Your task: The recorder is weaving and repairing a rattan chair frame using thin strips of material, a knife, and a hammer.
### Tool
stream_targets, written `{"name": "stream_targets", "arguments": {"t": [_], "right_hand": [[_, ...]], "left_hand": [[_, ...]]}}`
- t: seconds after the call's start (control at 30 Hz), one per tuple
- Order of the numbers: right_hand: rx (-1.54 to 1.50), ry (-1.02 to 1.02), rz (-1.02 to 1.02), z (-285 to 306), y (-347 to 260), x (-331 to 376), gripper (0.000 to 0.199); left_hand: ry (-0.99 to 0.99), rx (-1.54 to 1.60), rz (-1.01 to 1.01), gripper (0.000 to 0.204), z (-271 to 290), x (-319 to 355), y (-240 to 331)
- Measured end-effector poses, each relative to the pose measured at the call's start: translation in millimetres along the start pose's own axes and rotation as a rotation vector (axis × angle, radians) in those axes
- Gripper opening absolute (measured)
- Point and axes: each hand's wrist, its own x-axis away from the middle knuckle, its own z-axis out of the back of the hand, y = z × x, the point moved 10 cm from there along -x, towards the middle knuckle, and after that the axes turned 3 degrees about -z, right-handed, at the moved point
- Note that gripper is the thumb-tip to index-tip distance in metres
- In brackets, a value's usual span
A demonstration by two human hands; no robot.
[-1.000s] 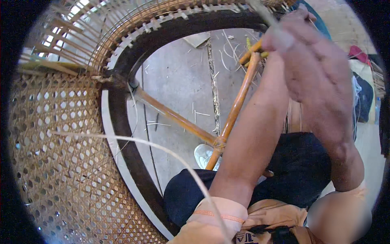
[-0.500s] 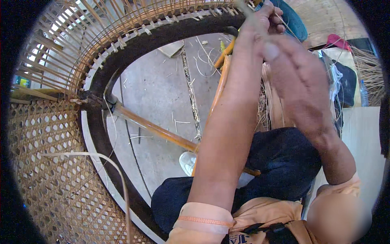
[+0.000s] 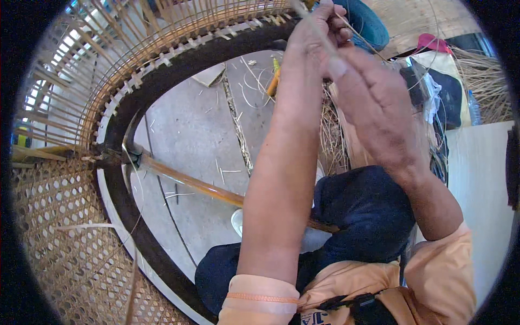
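Note:
My left hand [image 3: 324, 30] is at the top of the view by the far end of a woven rattan frame [image 3: 162, 70], its fingers curled on a thin cane strand [image 3: 355, 32] that trails off to the right. Closer to me, my right hand [image 3: 374, 103] pinches a pale flat cane strip [image 3: 316, 31] between thumb and fingers. That strip slants up and left, passing in front of my left wrist and hand. Along the dark curved band of the frame, short strip ends stick out in a row. At left is an open-hole cane panel [image 3: 65, 200].
A loose strip [image 3: 86, 226] curls over the panel. Wooden poles [image 3: 195, 184] cross beneath the frame. Cane scraps litter the concrete floor [image 3: 189, 119]. Beyond my hands are a blue-green bucket [image 3: 374, 24], a red cloth [image 3: 433, 43], a plastic bottle [image 3: 474, 108] and a cane bundle [image 3: 482, 81].
The view has shifted, so the frame and my arms sit further left. Both hands keep nearly the same pose, with the strip still in the right one.

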Motion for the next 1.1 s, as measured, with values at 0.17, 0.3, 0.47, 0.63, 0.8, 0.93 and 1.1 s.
{"name": "stream_targets", "arguments": {"t": [0.17,0.3,0.47,0.63,0.8,0.93,1.1], "right_hand": [[0.110,0.019,0.111,-0.4,8.9,0.9,0.021],[0.129,0.059,0.093,8.8,4.0,1.7,0.023],[0.177,0.091,0.140,3.2,8.6,5.4,0.023],[0.084,0.102,0.056,10.6,7.2,1.3,0.024],[0.080,0.125,0.033,14.1,11.5,4.2,0.025],[0.151,0.076,0.078,8.0,18.2,1.7,0.026],[0.110,0.069,-0.018,12.0,15.0,-0.5,0.024]], "left_hand": [[0.149,0.039,-0.169,0.022,-29.9,58.0,6.1],[0.185,0.059,-0.257,0.022,-43.4,80.7,19.5],[0.021,0.066,-0.141,0.021,-30.4,29.2,11.3],[-0.049,0.073,-0.083,0.020,-21.9,11.6,3.4],[-0.075,0.082,-0.063,0.019,-16.0,7.9,-0.4],[-0.066,0.068,-0.053,0.019,-12.6,8.8,-5.3],[-0.071,0.048,-0.060,0.019,-7.0,5.9,-0.5]]}}
